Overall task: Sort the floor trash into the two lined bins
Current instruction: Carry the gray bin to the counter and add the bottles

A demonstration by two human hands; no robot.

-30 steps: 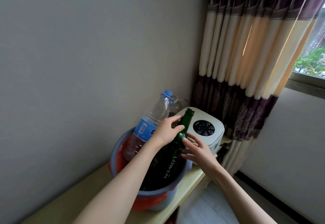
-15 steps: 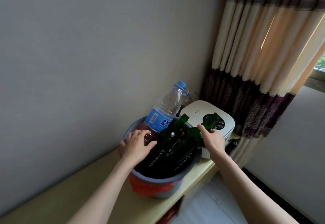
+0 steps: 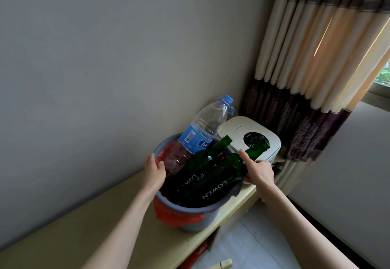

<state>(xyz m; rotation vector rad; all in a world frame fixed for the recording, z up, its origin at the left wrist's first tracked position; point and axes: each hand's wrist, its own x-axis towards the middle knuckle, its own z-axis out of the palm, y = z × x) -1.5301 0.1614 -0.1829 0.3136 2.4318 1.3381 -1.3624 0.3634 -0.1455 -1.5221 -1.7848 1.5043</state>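
A grey bin (image 3: pixel 191 220) with a red liner stands on a pale yellow bench against the wall. Leaning inside it are a clear plastic water bottle (image 3: pixel 202 129) with a blue cap and two dark green glass bottles (image 3: pixel 213 186) marked LOWEN. My left hand (image 3: pixel 155 172) grips the bin's left rim, thumb inside. My right hand (image 3: pixel 258 170) grips the right rim, with its thumb lying against the neck of the right green bottle (image 3: pixel 256 150).
A white appliance (image 3: pixel 251 139) with a dark round control panel sits just behind the bin on the bench (image 3: pixel 101 237). Striped curtains (image 3: pixel 312 68) hang at the right. Pale floor (image 3: pixel 249 245) shows below the bench's front edge, with a light-coloured object (image 3: pixel 221 264) at the bottom.
A second green bottle went into the bin from my hands. My left hand moved to the left rim and my right hand dropped from the bottle neck to the right rim.
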